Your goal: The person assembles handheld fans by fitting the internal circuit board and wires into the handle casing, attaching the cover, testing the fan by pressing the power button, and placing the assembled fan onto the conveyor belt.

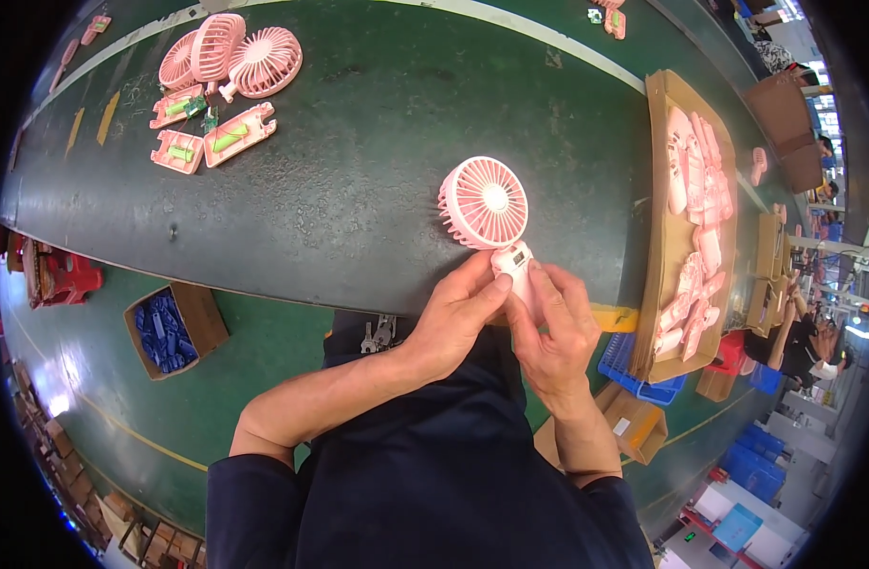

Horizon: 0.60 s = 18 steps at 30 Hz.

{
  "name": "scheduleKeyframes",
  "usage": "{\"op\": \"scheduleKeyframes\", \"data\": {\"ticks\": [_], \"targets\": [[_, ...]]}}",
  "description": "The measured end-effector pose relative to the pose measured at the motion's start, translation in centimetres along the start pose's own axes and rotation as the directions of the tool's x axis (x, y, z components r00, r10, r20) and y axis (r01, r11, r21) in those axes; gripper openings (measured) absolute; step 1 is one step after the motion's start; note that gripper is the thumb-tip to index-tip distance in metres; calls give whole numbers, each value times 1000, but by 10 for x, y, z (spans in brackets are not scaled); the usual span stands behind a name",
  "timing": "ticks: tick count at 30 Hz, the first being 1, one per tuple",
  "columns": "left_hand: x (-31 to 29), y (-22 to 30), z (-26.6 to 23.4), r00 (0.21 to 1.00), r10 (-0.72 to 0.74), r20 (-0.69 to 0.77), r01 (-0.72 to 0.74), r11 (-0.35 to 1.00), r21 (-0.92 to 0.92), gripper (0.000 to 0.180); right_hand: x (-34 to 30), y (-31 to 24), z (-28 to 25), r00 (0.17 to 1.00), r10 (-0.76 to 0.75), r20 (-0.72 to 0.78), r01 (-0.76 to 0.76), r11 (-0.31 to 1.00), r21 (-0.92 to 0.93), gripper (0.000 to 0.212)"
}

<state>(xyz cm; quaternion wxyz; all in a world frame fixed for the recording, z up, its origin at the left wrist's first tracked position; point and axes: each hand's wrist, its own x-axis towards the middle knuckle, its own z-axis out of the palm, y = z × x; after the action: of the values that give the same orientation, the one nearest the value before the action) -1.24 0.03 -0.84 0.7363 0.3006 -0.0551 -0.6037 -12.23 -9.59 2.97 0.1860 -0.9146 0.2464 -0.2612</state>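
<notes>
A pink handheld fan [492, 197] is held between both hands near the front edge of the dark green bench [359, 190]. Its round caged head points away from me, and a small dark window shows near the top of its pale handle. My left hand [463, 308] pinches the handle from the left, thumb on top. From the right, my right hand [555, 332] grips the same handle with thumb and fingers. The lower end of the handle is hidden by my fingers.
On the right, a cardboard box [655, 228] holds several pink shell parts. At the far left lie several pink fan heads [267, 63] and open handle halves [237, 133] with green cells. A carton of blue pieces [164, 330] stands on the floor below left. People work far right.
</notes>
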Motion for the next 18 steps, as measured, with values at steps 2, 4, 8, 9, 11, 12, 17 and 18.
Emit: {"op": "scheduleKeyframes", "data": {"ticks": [2,4,8,9,11,12,17,18], "targets": [[0,1,1,1000,-7,-3,7,1000,1,41,0,-1,0,1000,13,-7,-13,1000,4,37],[0,1,0,1000,-9,-3,9,1000,-15,42,0,-1,1,1000,23,-14,-23,1000,8,37],[0,-5,-2,1000,15,-8,-15,1000,9,42,-3,-1,3,999,-1,-42,0,1000,-22,37],[0,-4,-1,1000,10,-9,-10,1000,8,42,-4,-2,3,999,-7,-48,5,999,-44,37],[-1,-4,-2,1000,5,-11,-5,1000,5,42,-5,-1,3,999,6,-46,-7,1000,-29,37],[0,-4,-2,1000,3,-10,-3,1000,-11,42,-4,0,3,999,16,-47,-17,1000,-13,37],[-1,-4,-2,1000,2,-5,-2,999,-39,43,-4,-1,1,999,47,-23,-47,999,12,39],[-2,-2,-1,1000,-7,-12,7,998,-56,43,-3,-2,-1,997,77,-8,-77,997,32,40]]}}
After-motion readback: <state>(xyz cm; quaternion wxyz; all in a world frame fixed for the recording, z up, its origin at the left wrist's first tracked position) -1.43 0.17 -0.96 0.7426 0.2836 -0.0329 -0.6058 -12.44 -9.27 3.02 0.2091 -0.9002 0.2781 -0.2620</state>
